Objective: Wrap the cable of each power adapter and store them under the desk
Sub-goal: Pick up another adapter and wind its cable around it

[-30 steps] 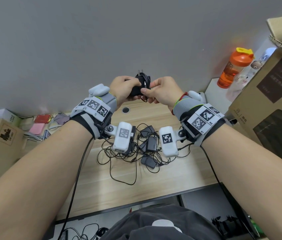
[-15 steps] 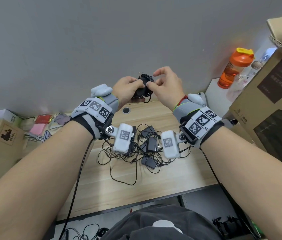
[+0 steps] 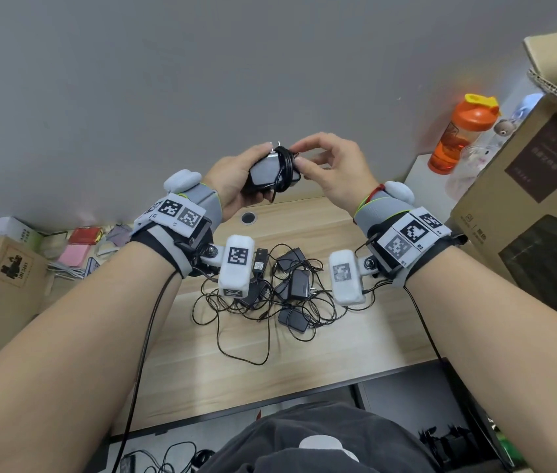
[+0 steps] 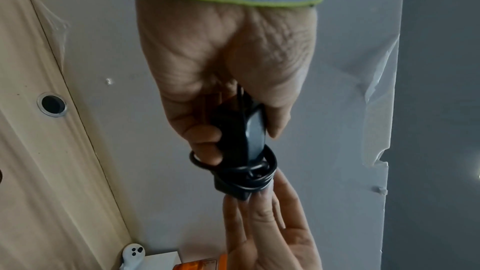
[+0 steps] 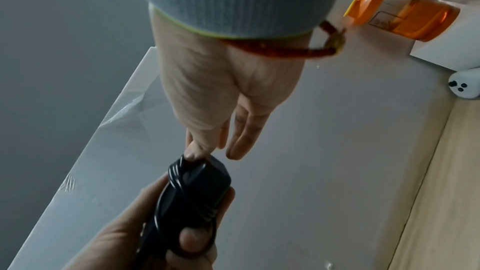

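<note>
Above the desk point(image 3: 202, 363), the left hand point(image 3: 232, 179) grips the cable-wrapped power adapter point(image 3: 270, 170); the right hand point(image 3: 335, 172) fingertips point(image 5: 193, 151) pinch its cable point(image 4: 259, 180).

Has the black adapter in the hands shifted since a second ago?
Yes. The adapter sits slightly left of where it was, judged against the desk's round cable hole.

A black power adapter point(image 3: 263, 172) sits just above the middle of the head view, raised above the desk, its metal prongs pointing up. Its thin black cable point(image 3: 285, 169) is coiled in several turns around the body's right end. Lower in the frame, a heap of black adapters point(image 3: 299, 285) lies on the wooden desk point(image 3: 355, 339), their loose cables tangled together.
</note>
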### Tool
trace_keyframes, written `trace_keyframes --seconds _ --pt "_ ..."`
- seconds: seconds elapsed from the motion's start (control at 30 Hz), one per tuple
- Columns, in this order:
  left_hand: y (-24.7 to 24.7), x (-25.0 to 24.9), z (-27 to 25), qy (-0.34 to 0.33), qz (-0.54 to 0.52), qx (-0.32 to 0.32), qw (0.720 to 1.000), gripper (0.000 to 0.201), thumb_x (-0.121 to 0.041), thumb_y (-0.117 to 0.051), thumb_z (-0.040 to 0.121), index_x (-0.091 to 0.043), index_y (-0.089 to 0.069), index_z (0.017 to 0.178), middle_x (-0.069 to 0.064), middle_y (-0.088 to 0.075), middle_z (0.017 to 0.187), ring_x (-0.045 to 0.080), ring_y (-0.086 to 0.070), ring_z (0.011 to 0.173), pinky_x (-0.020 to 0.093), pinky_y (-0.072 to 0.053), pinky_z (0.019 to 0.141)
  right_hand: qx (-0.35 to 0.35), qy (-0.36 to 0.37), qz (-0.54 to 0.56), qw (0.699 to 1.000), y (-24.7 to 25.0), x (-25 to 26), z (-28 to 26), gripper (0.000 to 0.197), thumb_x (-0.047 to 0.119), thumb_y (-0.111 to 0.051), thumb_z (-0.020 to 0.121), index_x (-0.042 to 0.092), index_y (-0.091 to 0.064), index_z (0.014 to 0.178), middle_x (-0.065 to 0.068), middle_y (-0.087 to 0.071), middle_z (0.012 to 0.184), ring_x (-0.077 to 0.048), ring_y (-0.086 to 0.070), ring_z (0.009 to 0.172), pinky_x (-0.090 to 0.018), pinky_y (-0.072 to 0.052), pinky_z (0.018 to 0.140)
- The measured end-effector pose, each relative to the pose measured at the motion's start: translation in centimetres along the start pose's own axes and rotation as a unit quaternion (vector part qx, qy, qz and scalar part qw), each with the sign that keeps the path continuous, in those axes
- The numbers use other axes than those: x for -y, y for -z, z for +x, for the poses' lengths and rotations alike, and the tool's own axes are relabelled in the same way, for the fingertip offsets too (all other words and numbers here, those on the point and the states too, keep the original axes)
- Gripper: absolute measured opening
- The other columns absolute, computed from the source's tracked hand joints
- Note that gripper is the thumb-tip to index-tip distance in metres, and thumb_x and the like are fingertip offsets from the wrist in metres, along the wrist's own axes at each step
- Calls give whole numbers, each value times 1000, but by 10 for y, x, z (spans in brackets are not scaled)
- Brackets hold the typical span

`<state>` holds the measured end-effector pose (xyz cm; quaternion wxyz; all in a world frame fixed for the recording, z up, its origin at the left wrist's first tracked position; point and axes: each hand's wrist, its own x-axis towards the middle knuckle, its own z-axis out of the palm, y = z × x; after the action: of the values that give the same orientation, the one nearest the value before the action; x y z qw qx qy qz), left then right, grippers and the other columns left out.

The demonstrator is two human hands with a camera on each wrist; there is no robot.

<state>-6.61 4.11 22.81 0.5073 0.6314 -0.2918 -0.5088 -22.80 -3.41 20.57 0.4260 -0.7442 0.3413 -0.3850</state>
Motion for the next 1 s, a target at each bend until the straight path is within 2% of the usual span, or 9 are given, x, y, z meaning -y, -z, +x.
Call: trace_keyframes --seconds 0.1,0.2,0.3,0.43,0.57,0.73,0.8,0.9,1.0 --pt "1 1 1 -1 -7 11 1000 53 -53 -60 90 -5 -66 110 11 -66 85 16 -58 53 20 -46 47 11 -7 33 999 1 0 -1 13 19 -71 82 31 -65 83 -5 -73 102 -21 -71 90 -45 -56 90" --pt "1 2 2 -13 4 23 1000 50 -53 -62 89 -6 -67 105 12 -66 87 17 -56 57 19 -46 47 16 -15 54 998 -2 -3 0 13 18 -67 85 28 -59 81 -5 -73 103 -26 -71 92 -46 -55 92" --pt "4 3 0 -13 26 38 999 36 -47 -65 89 -11 -66 90 6 -67 76 16 -55 56 17 -42 46 -8 -46 84 995 -5 -7 1 16 11 -63 92 21 -56 82 -11 -70 90 -20 -69 81 -45 -59 86" --pt "7 5 -2 1 28 56 998 30 -40 -68 89 -11 -65 94 7 -66 79 14 -54 53 15 -41 45 -47 -78 160 983 -6 -4 1 17 7 -49 100 15 -48 86 -11 -68 81 -24 -69 75 -39 -61 73" --pt "6 7 -2 -3 22 59 998 29 -37 -70 88 -10 -67 97 11 -66 88 16 -55 55 16 -43 47 -64 -99 200 973 -7 -1 -1 13 7 -48 102 13 -45 90 -9 -67 79 -14 -69 68 -28 -59 65" --pt "7 6 -4 -11 31 62 997 27 -37 -70 88 -11 -68 94 9 -68 86 17 -55 56 18 -45 51 -1 -78 169 983 -3 -1 -2 12 4 -64 92 5 -59 103 -9 -62 81 -14 -65 75 -26 -58 74" --pt "7 7 -4 -18 48 66 997 26 -37 -69 89 -12 -68 96 8 -69 87 17 -56 57 18 -46 53 14 -79 155 985 -2 1 -1 6 4 -66 91 8 -63 96 -14 -63 86 -19 -64 78 -28 -59 76" --pt "9 8 -5 -30 87 70 993 34 -35 -71 86 -9 -69 107 6 -71 85 17 -58 59 19 -47 56 10 -82 135 987 -2 0 0 12 6 -64 93 13 -59 84 -10 -64 78 -18 -64 70 -34 -61 75" --pt "10 9 -6 -46 136 78 987 49 -40 -80 68 -12 -71 107 5 -73 80 18 -60 62 27 -49 65 3 -86 105 991 -1 -2 1 14 10 -61 95 15 -55 84 -6 -67 73 -16 -66 60 -39 -61 66"
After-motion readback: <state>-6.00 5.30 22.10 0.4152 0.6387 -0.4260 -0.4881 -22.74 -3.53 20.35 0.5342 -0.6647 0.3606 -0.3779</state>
